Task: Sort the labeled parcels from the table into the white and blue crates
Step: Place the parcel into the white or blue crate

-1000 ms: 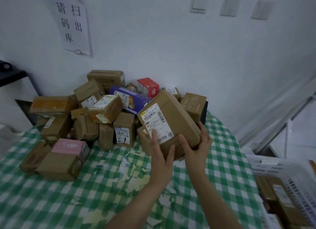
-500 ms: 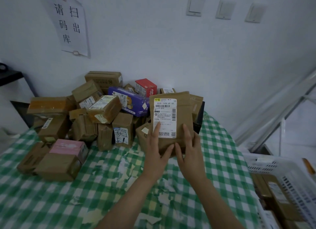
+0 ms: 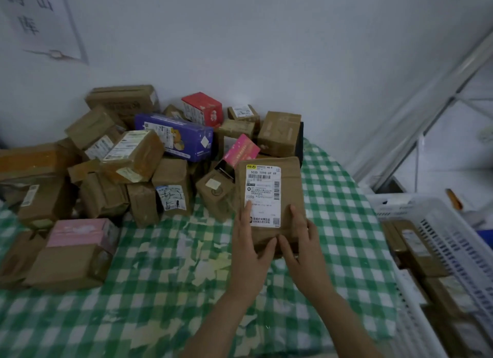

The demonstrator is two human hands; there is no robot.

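Far left, on the wall: paper notice (image 3: 40, 18), characters blurred.

Below it: surface (image 3: 160, 291) covered by a green-and-white check cloth, worn pale in the middle.

Left edge of the cloth: pink-topped box (image 3: 80, 230) sitting on a brown carton (image 3: 66, 269).

Behind these: parcel pile (image 3: 128, 170) heaped against the wall, mostly taped brown cartons, several with white labels. Purple box (image 3: 176, 137) lies on top mid-pile. Red box (image 3: 202, 108) is behind it, near the wall. Pink box (image 3: 241, 149) is tilted at the pile's right side.

Centre-right: held parcel (image 3: 290, 186), brown, flat, upright, with its label (image 3: 264, 194) facing the camera, in front of the pile's right end. The hands cover its lower edge, so I cannot tell whether it touches the cloth.

Left hand (image 3: 250, 248) grips the lower left corner, one finger up along the label's left edge, thumb across the bottom. Right hand (image 3: 304, 248) grips the lower right corner, one finger on the front face right of the label, thumb almost meeting the left thumb. The other fingers are hidden behind the parcel.

Far right: white crate (image 3: 437, 224) with slotted walls, just beside the surface and lower. Brown labelled parcels (image 3: 418, 248) lie inside.
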